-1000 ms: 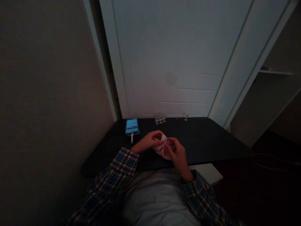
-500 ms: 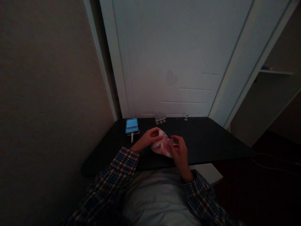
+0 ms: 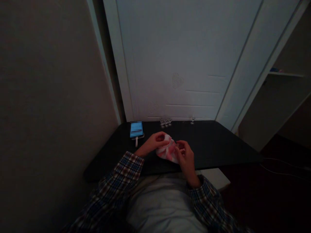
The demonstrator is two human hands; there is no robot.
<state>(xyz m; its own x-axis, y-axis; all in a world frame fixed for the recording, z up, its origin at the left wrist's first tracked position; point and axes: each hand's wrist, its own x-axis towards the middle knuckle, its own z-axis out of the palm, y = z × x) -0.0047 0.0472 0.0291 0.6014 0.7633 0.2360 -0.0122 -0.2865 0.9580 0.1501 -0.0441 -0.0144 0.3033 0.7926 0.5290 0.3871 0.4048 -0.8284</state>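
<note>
A crumpled pink and white cloth is held between both hands above the dark table. My left hand is closed on the cloth's upper left part, thumb and fingers pinching it. On the right side, my right hand has its fingers curled round the cloth's edge. Something small and clear seems to show between the right fingers and the cloth, too dim to make out fully.
Several small stemmed glasses stand in a group at the table's back edge, and a single glass is farther right. A lit device with a white cable lies at the left. A white panel rises behind.
The fingers of my right hand have shifted slightly at the cloth, and the clear thing there shows less. My left hand keeps nearly the same place.
</note>
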